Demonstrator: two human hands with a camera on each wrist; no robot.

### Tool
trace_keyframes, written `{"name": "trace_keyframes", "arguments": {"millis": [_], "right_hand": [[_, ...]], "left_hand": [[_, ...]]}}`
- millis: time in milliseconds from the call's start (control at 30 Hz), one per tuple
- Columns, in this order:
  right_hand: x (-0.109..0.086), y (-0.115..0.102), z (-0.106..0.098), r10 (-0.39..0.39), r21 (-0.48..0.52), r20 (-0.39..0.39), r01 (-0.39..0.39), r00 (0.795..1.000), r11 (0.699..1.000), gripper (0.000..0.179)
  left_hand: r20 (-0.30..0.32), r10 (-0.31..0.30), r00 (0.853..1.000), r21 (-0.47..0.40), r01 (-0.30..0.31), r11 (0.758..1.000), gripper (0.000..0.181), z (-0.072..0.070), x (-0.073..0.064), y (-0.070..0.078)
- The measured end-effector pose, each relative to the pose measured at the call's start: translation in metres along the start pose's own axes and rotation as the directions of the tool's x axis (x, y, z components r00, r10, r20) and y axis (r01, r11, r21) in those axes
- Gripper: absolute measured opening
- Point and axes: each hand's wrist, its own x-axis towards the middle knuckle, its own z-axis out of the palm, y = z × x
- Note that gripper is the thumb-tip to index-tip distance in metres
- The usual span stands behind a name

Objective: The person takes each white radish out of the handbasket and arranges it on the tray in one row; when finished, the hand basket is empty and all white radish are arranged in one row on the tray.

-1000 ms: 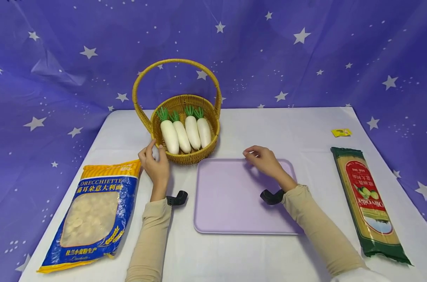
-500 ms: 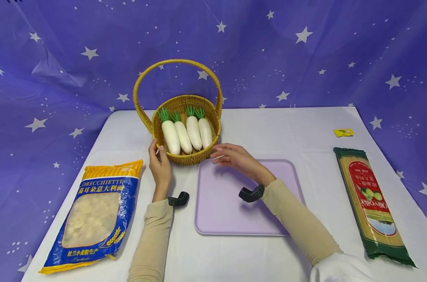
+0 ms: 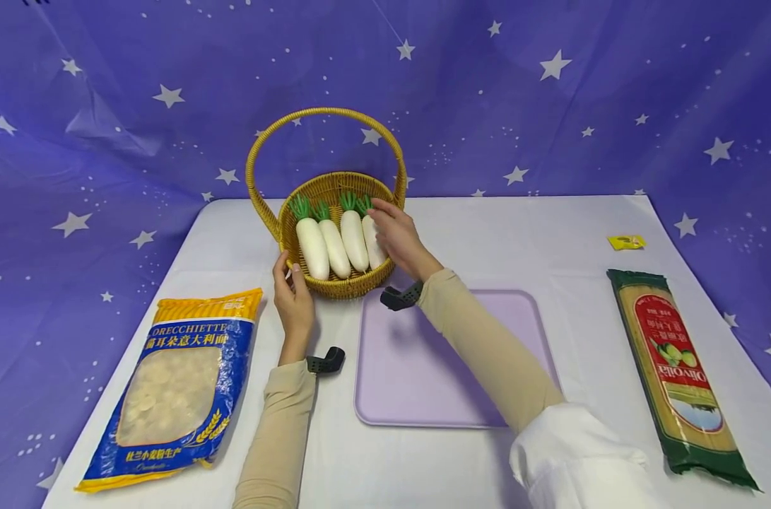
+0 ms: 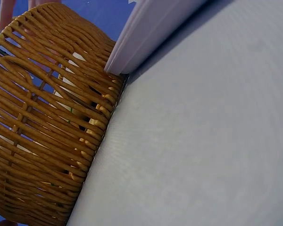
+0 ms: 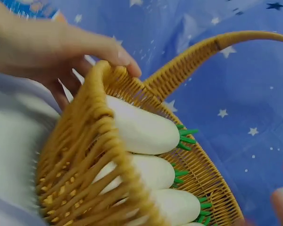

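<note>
Left hand (image 3: 294,300) touches basket (image 3: 334,285) rim. Right hand (image 3: 396,235) on rightmost radish (image 3: 374,240) in basket. Tray (image 3: 417,382) beside; pasta bags (image 3: 169,389) at sides.

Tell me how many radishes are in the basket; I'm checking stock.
4, side by side in the basket: far-left radish, second radish, third radish, and fourth radish, partly covered by the right hand. Any beneath them would be hidden.
</note>
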Motion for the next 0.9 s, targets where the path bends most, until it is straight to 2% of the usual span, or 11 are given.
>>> {"name": "trace_keyframes", "arguments": {"millis": [100,167,367,533,633,800,900], "right_hand": [[0.009,-0.002,0.006,0.058,-0.193,-0.084,-0.073,0.995,0.978,0.053],[0.013,-0.004,0.010,0.115,-0.259,-0.105,-0.139,0.988,0.956,0.060],[0.018,-0.009,0.016,0.298,-0.265,-0.103,-0.315,0.949,0.911,0.080],[0.021,-0.009,0.015,0.338,-0.258,-0.118,-0.358,0.934,0.897,0.071],[0.022,-0.009,0.014,0.344,-0.315,-0.138,-0.370,0.929,0.874,0.068],[0.024,-0.008,0.013,0.325,-0.451,-0.164,-0.364,0.931,0.815,0.080],[0.024,-0.007,0.011,0.328,-0.458,-0.145,-0.357,0.933,0.814,0.085]], "left_hand": [[0.004,0.008,1.000,-0.007,-0.008,1.000,0.039,0.001,0.000,-0.001],[0.002,0.014,1.000,-0.016,-0.014,1.000,0.039,0.001,0.000,-0.001],[-0.023,0.031,0.999,-0.029,-0.032,0.999,0.039,0.001,-0.001,-0.003],[-0.016,0.028,0.999,-0.017,-0.028,0.999,0.039,0.001,-0.001,-0.003],[-0.025,0.027,0.999,-0.007,-0.027,1.000,0.039,0.001,0.000,-0.003],[-0.022,0.029,0.999,0.002,-0.029,1.000,0.039,0.000,0.001,-0.004],[-0.014,0.032,0.999,-0.001,-0.032,0.999,0.039,0.002,0.004,-0.017]]}}
